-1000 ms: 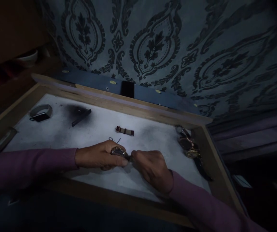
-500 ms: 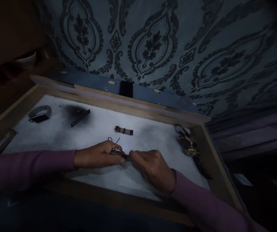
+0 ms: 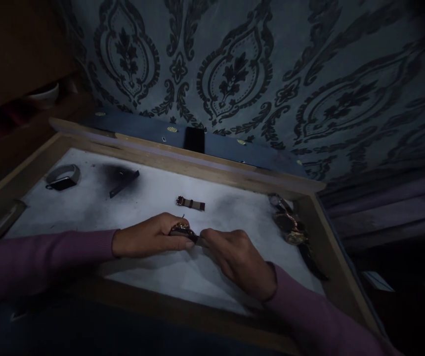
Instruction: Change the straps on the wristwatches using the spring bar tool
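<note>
My left hand (image 3: 151, 238) is closed around a wristwatch (image 3: 182, 229) with a shiny metal case, held above the white bottom of a shallow wooden box. From the right, my right hand (image 3: 236, 257) is closed in a pinch close to the watch's edge. A thin dark end shows between the two hands; whether it is a strap or a tool I cannot tell. Just beyond the hands lies a short brown watch strap piece (image 3: 191, 203) with a buckle. A thin dark bit beside the watch is mostly covered by my left hand.
Wooden walls (image 3: 212, 170) frame the box. Inside, a smartwatch (image 3: 63, 178) and a dark flat strip (image 3: 124, 184) lie at the left, with several watches (image 3: 290, 230) along the right side. A black rectangular object (image 3: 194, 140) rests on the blue rim behind.
The watch has tilted slightly in my left hand, and a small ring beyond it is now hidden. My right hand has shifted slightly right. The view has moved a little.
</note>
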Demonstrator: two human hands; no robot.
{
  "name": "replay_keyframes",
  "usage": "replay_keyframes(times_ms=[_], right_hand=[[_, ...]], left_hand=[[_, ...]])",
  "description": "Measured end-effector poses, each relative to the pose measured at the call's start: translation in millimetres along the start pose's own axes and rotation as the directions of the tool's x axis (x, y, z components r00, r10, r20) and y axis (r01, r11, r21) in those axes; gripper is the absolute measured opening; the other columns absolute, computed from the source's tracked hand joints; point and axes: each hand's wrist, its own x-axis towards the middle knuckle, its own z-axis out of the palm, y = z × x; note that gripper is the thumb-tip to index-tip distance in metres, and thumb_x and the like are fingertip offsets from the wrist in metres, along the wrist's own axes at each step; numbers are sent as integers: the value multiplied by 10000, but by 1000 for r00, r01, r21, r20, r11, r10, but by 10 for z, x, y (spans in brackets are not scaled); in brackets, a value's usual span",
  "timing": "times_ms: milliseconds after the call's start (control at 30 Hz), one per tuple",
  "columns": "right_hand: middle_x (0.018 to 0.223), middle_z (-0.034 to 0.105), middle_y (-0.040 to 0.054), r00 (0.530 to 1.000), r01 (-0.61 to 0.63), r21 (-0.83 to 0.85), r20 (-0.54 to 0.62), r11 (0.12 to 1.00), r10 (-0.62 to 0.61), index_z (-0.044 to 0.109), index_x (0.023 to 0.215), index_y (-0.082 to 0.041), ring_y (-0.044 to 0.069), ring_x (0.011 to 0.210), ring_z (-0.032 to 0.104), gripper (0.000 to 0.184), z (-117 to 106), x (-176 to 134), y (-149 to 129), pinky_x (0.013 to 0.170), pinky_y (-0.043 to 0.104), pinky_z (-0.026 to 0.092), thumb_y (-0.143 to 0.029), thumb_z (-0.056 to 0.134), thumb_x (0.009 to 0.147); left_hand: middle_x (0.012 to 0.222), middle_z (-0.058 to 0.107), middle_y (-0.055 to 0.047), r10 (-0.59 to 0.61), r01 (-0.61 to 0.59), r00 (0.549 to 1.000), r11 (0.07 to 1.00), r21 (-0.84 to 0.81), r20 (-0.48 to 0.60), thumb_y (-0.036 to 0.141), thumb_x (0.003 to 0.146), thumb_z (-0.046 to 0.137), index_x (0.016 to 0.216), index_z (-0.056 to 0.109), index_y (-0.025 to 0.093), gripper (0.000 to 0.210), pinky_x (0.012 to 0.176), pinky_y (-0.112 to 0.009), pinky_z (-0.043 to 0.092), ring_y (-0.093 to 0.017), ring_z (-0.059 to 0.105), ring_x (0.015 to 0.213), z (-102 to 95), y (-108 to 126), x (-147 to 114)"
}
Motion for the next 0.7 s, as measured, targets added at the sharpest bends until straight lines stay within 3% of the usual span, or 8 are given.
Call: replay_keyframes(times_ms=[267, 533, 700], right_hand=[[562, 497, -38, 996, -73, 10, 49, 997, 73, 507, 867, -171, 93, 444, 399, 228, 33, -69, 24, 461, 218, 288, -51, 332, 950], [522, 408, -65, 994, -101, 32, 51, 994, 100, 452, 764, -193, 78, 420, 312, 253, 50, -42, 10, 435, 211, 239, -65, 339, 951], [531, 423, -63, 995, -81, 19, 51, 997, 80, 429, 743, -200, 72, 417, 325, 269, 21, -17, -12, 434, 205, 239, -78, 332, 962]], left_hand=[[584, 327, 81, -31, 31, 999, 999, -21, -15, 331, 883, 552, 667, 414, 177, 299, 489, -207, 253, -69, 295, 527, -5, -53, 9], [613, 345, 77, -12, 12, 1000, 1000, -8, -18, 282, 878, 542, 688, 431, 175, 245, 521, -206, 282, -72, 308, 557, 9, -62, 2], [611, 343, 79, -23, 23, 1000, 1000, -10, 0, 284, 884, 529, 689, 430, 174, 245, 518, -203, 285, -73, 309, 556, 5, -54, -10]])
